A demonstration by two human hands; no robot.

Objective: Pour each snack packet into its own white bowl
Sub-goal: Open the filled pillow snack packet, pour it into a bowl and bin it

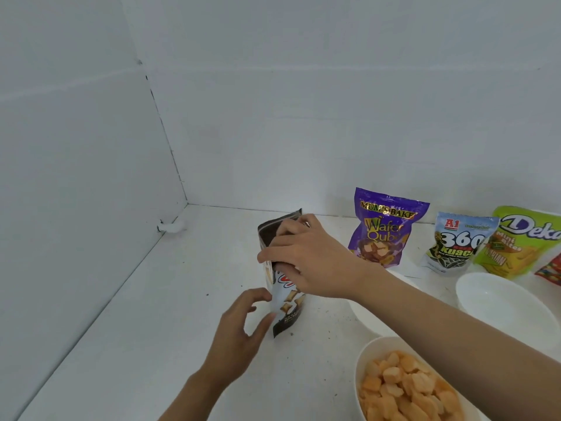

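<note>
A black-and-white snack packet (283,302) stands upright on the white table, its top open. My right hand (306,256) grips the packet's upper part from the right. My left hand (243,323) touches the packet's lower left side with its fingertips. A white bowl (367,354) at the bottom right holds orange puffed snacks. An empty white bowl (501,302) sits at the right. Another white bowl (364,314) is mostly hidden under my right forearm.
Unopened packets stand along the back wall: a purple wafer packet (384,226), a white sunflower-seed packet (455,243), a green packet (522,241) and a red one (551,270) at the frame edge. White walls close in the left and back. Crumbs dot the table.
</note>
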